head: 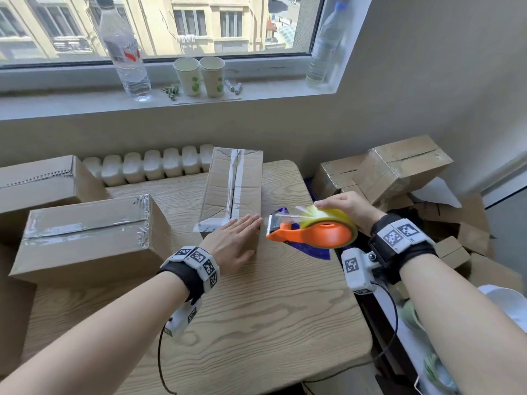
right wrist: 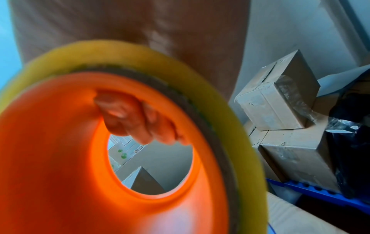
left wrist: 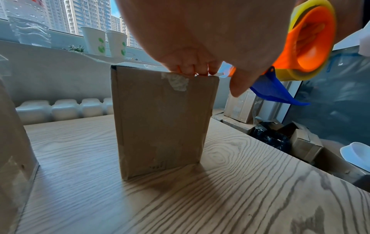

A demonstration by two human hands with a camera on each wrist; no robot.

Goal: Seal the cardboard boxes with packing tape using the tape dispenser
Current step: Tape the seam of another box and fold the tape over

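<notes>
Hands frame one tall narrow brown cardboard box [head: 231,189] standing near the middle of the pale wood-grain table [head: 256,323]. My left hand [head: 232,242] lies flat over the box's near top edge, fingers straight and together, pressing down the end of a clear tape strip [head: 235,181] that runs along the top seam. My right hand [head: 349,208] grips the orange plastic tape dispenser with its yellowish roll [head: 319,230]; my fingers curl through the hollow core and my thumb rests on the roll. The dispenser hangs in the air just to the right of the box, its toothed blade pointing at my left fingertips without touching the cardboard.

To do this step well, I judge I should rub the tape end firmly over the edge and down the front face, where the left wrist view shows only a crumpled patch of tape [left wrist: 177,82]. The box is tall and narrow, so sideways pressure could tip it; downward pressure seems safer.

For room: a wide taped box [head: 85,235] sits well apart on my left, and another box [head: 37,181] lies behind it. The table's right edge is close below the dispenser, with stacked boxes [head: 399,169] beyond it on the floor side. Bare table lies between me and the box.
</notes>
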